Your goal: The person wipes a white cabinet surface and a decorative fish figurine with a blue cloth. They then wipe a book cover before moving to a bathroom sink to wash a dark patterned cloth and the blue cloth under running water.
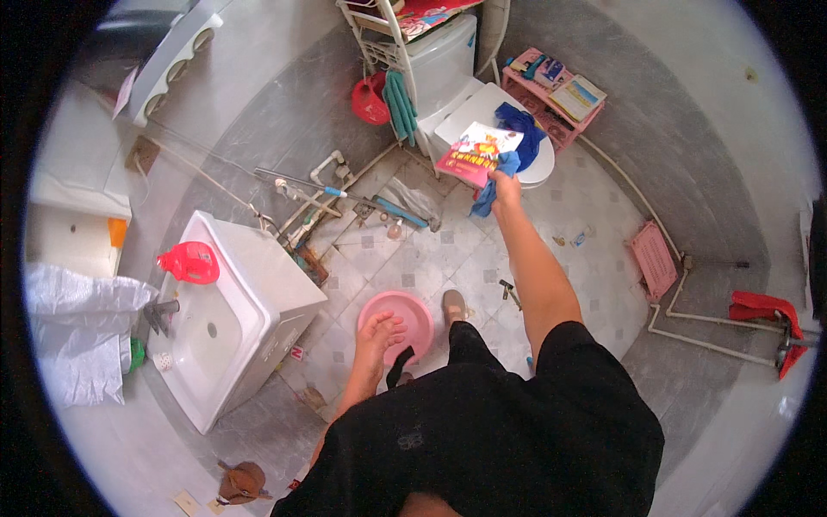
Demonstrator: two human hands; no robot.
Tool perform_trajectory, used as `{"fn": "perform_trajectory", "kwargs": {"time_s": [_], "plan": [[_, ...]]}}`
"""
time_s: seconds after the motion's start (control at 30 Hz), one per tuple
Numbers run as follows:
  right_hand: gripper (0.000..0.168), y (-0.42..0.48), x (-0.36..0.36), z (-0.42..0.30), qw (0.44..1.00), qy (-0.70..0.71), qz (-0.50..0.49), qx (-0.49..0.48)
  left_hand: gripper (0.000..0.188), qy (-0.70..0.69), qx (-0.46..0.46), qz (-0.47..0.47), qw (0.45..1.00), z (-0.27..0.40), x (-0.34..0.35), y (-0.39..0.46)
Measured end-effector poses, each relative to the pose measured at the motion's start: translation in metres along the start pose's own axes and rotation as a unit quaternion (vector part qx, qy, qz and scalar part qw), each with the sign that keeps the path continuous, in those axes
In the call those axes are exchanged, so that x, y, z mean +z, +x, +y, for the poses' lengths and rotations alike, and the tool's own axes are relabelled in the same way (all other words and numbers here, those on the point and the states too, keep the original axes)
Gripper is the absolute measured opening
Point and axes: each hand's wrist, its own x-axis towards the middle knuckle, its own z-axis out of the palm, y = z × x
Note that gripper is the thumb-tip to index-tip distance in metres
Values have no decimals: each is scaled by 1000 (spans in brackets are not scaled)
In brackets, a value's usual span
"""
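My right hand (507, 189) grips a blue cloth (486, 199) together with the near edge of a booklet (477, 152) that has a bright printed cover. Both are held out in front of the toilet's closed lid (457, 118). On that lid lies a crumpled dark blue cloth (526, 134), partly behind the booklet. Lower down, my left hand (382, 331) hangs with its fingers apart and nothing in them. Under it, a round pink basin (417, 311) stands on the tiled floor.
A white washbasin (207, 349) with a red detergent bottle (194, 262) is at left. Right of the toilet stands a pink plastic rack (568, 126) with books and packets. A blue-headed mop (400, 212) and a small black-headed tool (507, 289) lie on the floor.
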Motion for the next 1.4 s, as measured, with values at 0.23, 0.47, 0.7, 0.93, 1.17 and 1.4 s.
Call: {"fn": "perform_trajectory", "kwargs": {"time_s": [0.23,0.47,0.7,0.93,1.17,1.4], "plan": [[78,173,-10,-53,878,-362,268,-164,37,24,-49,7,998,22,40,41],[65,103,-64,24,863,-483,125,-84,36,3,-67,19,998,6,42,32],[24,-77,-91,109,964,-216,-75,138,32,58,-10,-73,996,7,53,53],[29,-248,-190,80,980,-184,-3,73,37,104,4,-227,968,-25,61,7],[27,-495,-411,126,934,-127,324,81,30,220,-97,-345,907,-124,13,-99],[25,-663,-592,169,837,-112,521,124,28,276,-138,-369,877,-206,26,-199]]}}
